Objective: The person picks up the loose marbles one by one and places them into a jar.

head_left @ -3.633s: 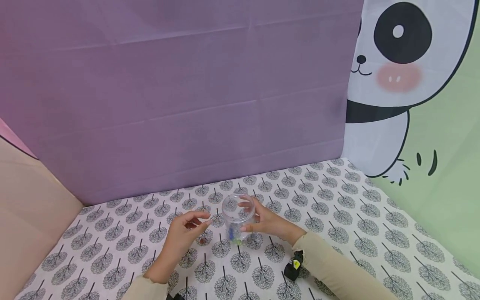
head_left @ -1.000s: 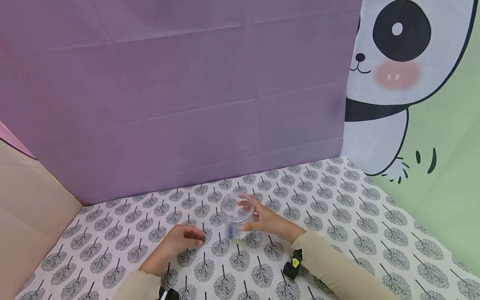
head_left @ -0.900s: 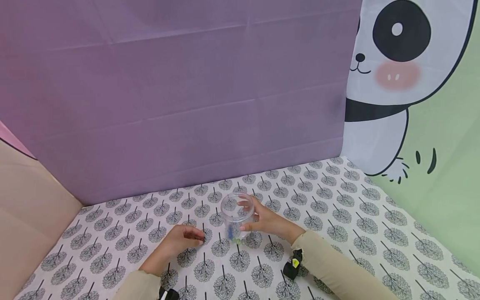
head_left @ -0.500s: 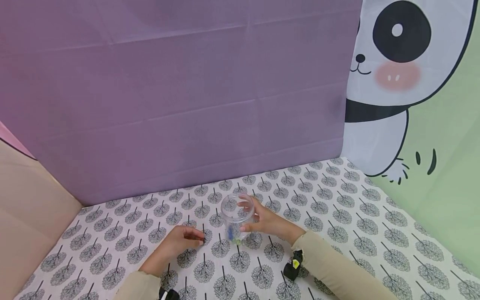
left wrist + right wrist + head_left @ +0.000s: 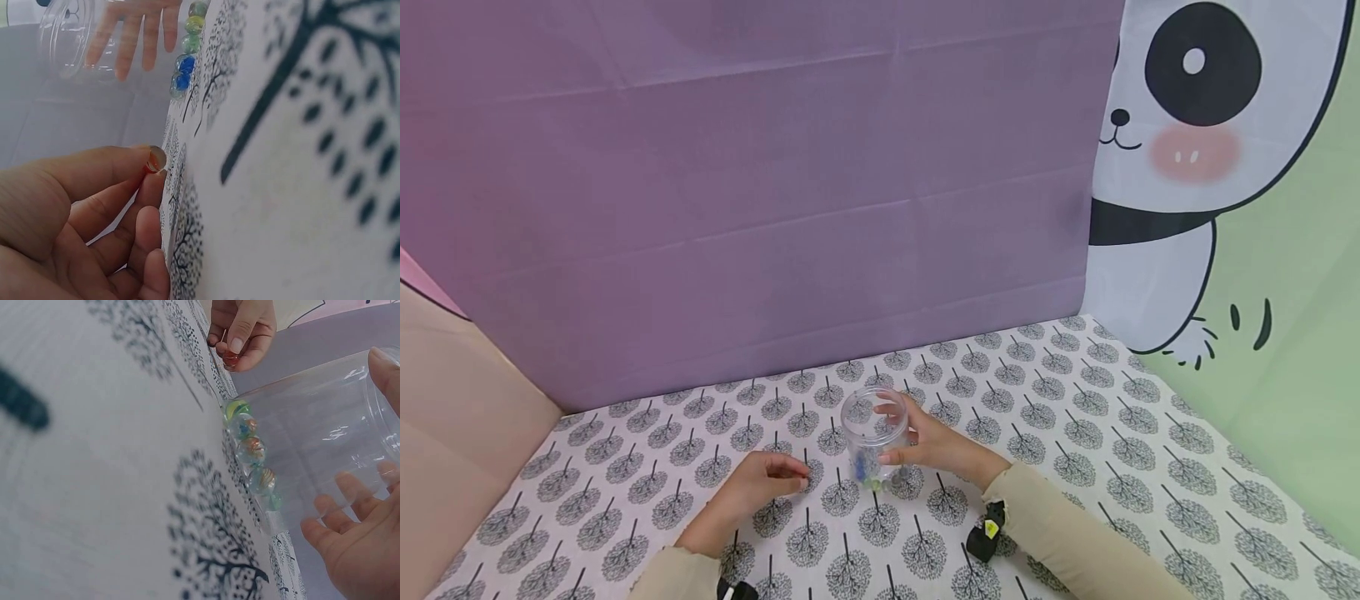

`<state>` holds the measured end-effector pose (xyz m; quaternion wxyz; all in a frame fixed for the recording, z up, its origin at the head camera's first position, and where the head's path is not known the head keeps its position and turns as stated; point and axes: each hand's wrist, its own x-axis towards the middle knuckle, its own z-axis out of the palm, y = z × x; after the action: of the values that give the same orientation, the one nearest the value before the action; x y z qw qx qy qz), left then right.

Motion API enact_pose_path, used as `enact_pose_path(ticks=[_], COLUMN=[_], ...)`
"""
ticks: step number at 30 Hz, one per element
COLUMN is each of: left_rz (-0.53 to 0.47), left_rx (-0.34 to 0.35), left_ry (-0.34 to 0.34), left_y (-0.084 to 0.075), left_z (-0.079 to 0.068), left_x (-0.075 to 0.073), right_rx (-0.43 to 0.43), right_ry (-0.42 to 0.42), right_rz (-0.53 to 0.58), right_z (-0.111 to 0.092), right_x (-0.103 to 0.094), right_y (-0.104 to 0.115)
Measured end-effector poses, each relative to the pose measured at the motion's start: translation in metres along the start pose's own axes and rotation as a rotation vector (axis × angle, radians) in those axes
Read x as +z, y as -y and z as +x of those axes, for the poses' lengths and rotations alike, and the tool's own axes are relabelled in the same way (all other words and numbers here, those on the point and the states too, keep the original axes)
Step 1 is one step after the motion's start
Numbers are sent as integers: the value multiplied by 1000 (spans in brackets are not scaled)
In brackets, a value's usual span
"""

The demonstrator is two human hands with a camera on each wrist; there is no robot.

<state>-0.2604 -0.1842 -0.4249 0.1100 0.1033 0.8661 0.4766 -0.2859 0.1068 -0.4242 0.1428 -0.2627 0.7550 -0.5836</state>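
Observation:
Between thumb and fingertips, my left hand (image 5: 752, 487) pinches a small glass marble (image 5: 156, 159) with red-orange in it, low at the tablecloth. The same orange marble (image 5: 230, 359) shows at the top of the right wrist view. A clear, lidless jar (image 5: 874, 429) stands upright to the right of that hand. My right hand (image 5: 934, 440) grips the jar from its right side, thumb in front and fingers round the back. Several glass marbles (image 5: 252, 450), with green, blue, yellow and orange swirls, lie on the jar's bottom.
A white cloth (image 5: 1045, 500) with dark tree prints covers the table. Behind it hangs a purple backdrop (image 5: 775, 208), with a panda-printed sheet (image 5: 1157, 283) at the right. Each wrist wears a black camera, such as the right wrist camera (image 5: 983, 540).
Since the oldest frame, my left hand has come down onto the orange marble that lay on the cloth and pinched it. Over the last second both hands stay nearly still.

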Motion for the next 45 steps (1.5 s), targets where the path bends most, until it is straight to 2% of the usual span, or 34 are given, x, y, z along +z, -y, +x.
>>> enact_pose_path(ticks=[4,9,18,32,40,45], left_rz=[28,21,-4,-4,-48,-63], left_rx=[35,28,-13,56,46,70], left_ry=[3,-6,-109,-252,-293,-323], left_y=[-3,-6,-16,-35,-41,-42], left_z=[-2,-3,-3,-4,-5,-6], left_x=[0,2,7,11,11,12], right_rx=[1,-2,3,-7,13,3], right_ry=[-3,-10,-6,-6,-5,-5], right_rz=[-8,-15,-31,-19,-37,-26], right_z=[0,-1,0,1,-1,-1], right_x=[0,0,0,0,1,1], right_y=[0,0,0,1,2,2])
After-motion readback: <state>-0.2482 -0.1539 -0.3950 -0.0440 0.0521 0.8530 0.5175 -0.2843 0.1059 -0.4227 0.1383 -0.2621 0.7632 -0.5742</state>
